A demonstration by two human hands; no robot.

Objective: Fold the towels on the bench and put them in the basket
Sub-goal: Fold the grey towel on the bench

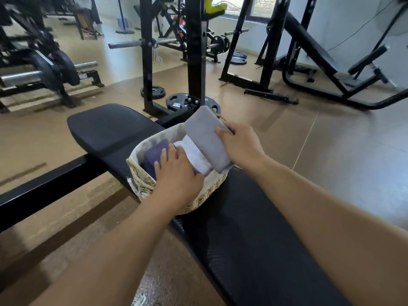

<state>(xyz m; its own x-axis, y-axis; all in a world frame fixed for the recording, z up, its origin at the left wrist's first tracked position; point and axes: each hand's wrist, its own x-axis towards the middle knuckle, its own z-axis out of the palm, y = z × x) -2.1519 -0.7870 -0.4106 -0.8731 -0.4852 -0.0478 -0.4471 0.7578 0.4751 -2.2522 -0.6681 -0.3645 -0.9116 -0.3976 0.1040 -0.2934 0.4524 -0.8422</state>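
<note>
Centre of frame: woven basket [145,184] on the black bench [254,217], purple towel [154,154] and white towel [194,155] already inside. Right hand [239,146] curled round the folded grey towel [205,138], tilted above the basket's right side. Left hand [176,171] flat, fingers straight, pressing the purple one leftward. Best slid down edgewise into the gap beside the white, fold kept pinched until seated

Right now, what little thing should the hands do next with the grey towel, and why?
Probably lower the folded grey towel into the basket's open right side. The right hand holds it tilted above the rim, beside the white towel, while the left hand presses the purple towel aside, leaving room.
</note>
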